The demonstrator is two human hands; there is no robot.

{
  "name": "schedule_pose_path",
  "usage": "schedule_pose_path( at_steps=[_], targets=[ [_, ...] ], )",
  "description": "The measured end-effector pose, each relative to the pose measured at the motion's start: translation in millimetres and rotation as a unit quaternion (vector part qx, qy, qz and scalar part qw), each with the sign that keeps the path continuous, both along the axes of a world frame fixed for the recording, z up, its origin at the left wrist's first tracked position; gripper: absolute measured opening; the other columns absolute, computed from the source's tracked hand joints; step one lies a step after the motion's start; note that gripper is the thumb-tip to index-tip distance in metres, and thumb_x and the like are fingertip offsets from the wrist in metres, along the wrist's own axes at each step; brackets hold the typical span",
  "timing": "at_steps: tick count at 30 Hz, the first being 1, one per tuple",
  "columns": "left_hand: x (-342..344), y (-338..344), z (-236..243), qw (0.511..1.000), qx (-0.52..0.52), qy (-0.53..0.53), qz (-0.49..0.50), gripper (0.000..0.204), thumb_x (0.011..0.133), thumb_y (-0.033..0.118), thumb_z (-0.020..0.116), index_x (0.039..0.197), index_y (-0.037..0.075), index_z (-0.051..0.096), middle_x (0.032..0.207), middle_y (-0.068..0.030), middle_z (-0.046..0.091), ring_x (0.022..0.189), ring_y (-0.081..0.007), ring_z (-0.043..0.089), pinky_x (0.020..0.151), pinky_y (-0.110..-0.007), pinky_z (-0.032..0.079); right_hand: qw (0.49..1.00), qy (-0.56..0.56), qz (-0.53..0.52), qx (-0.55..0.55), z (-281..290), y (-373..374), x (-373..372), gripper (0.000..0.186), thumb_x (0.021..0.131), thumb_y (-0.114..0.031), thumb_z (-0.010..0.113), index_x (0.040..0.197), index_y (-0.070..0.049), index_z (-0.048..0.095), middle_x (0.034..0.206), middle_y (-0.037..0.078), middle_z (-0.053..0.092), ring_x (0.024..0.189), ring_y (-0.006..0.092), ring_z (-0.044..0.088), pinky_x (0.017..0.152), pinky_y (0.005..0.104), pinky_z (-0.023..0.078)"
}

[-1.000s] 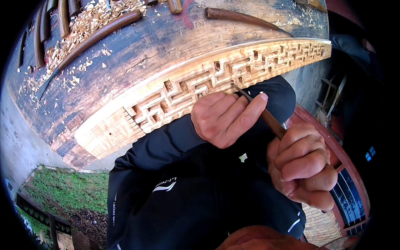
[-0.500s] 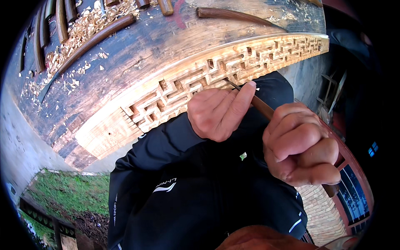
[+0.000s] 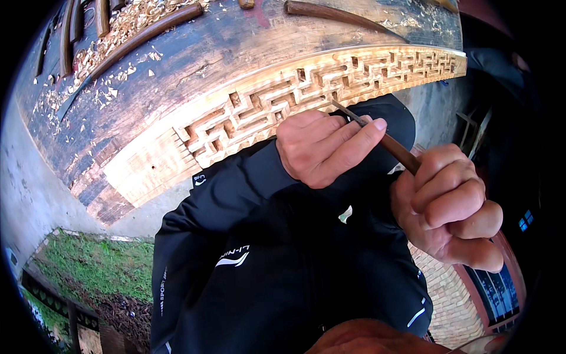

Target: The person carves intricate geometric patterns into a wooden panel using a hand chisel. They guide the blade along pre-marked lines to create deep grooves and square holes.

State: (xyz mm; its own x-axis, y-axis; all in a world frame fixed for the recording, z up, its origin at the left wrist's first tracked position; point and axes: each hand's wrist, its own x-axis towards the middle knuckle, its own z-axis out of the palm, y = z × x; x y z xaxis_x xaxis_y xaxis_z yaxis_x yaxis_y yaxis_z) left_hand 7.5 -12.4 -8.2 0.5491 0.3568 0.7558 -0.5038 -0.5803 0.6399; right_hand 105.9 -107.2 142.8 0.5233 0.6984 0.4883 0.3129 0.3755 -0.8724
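Observation:
A long wooden board (image 3: 138, 171), carved with a raised maze-like lattice of grooves and pockets, lies along the near edge of the workbench. My right hand (image 3: 451, 206) is closed round the brown wooden handle of a carving chisel (image 3: 400, 152). Against the board's near edge, my left hand (image 3: 330, 147) is closed on the chisel's narrow blade, its fingertips up by the front of the handle. The blade's tip points at the lattice around the middle of the board. Whether the tip touches the wood I cannot tell.
The scarred workbench (image 3: 236, 35) carries several wood-handled tools on the left among curled shavings (image 3: 132, 32). One long-handled chisel (image 3: 141, 41) lies near the shavings, and another tool (image 3: 336, 16) rests behind the board. Grass (image 3: 94, 265) shows at lower left, brick paving (image 3: 442, 295) at lower right.
Both hands have shifted right with the chisel, its tip drawn back slightly from the lattice. The right hand has its lower fingers loosened a little. The view has tilted slightly.

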Motion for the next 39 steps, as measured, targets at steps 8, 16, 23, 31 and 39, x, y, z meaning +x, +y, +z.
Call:
schedule_pose_path(
  at_steps=[8,16,23,31,39],
  targets=[
    [0.5,-3.5,-9.9,0.999,0.005,-0.003,0.033,0.070,0.081,-0.012,0.080,0.148,-0.009,0.059,0.101,-0.0135,0.083,0.065,-0.0174,0.073,0.051,-0.029,0.050,0.994,-0.026,0.102,-0.022,-4.9,6.6,17.8,0.068,0.112,-0.075,0.037,0.075,-0.018,0.041,0.065,0.001,0.065,0.038,0.0069,0.047,0.040,0.0233,0.033],
    [-1.3,-4.5,-9.5,1.000,-0.014,0.000,0.012,0.073,0.079,-0.013,0.077,0.149,-0.010,0.057,0.104,-0.0142,0.083,0.064,-0.0180,0.072,0.051,-0.030,0.051,0.992,-0.018,0.122,-0.018,-7.1,7.4,18.7,0.069,0.111,-0.076,0.040,0.075,-0.017,0.042,0.066,0.004,0.067,0.037,0.0067,0.047,0.037,0.0223,0.030],
    [-1.3,-4.0,-9.6,1.000,-0.009,0.000,0.016,0.071,0.080,-0.013,0.077,0.149,-0.009,0.057,0.102,-0.0137,0.083,0.063,-0.0167,0.071,0.051,-0.030,0.050,0.991,-0.017,0.132,-0.019,-7.2,8.4,20.5,0.070,0.111,-0.077,0.040,0.076,-0.016,0.042,0.066,0.004,0.066,0.037,0.0064,0.047,0.036,0.0216,0.030],
    [-0.8,-2.5,-9.3,1.000,-0.008,0.002,0.011,0.069,0.082,-0.013,0.076,0.148,-0.010,0.057,0.103,-0.0154,0.083,0.064,-0.0172,0.072,0.050,-0.029,0.049,0.993,-0.037,0.111,-0.028,-6.2,12.3,13.5,0.069,0.114,-0.073,0.035,0.078,-0.014,0.042,0.064,0.003,0.064,0.038,0.0088,0.047,0.038,0.0245,0.035],
    [3.9,-8.0,-14.2,0.999,-0.020,-0.029,0.036,0.061,0.082,-0.013,0.071,0.143,-0.011,0.060,0.099,-0.0162,0.083,0.062,-0.0176,0.074,0.045,-0.029,0.047,0.995,-0.069,0.055,-0.055,-5.8,12.0,-0.6,0.065,0.118,-0.063,0.031,0.079,-0.013,0.041,0.060,0.002,0.061,0.038,0.0113,0.046,0.043,0.0294,0.040]
  ],
)
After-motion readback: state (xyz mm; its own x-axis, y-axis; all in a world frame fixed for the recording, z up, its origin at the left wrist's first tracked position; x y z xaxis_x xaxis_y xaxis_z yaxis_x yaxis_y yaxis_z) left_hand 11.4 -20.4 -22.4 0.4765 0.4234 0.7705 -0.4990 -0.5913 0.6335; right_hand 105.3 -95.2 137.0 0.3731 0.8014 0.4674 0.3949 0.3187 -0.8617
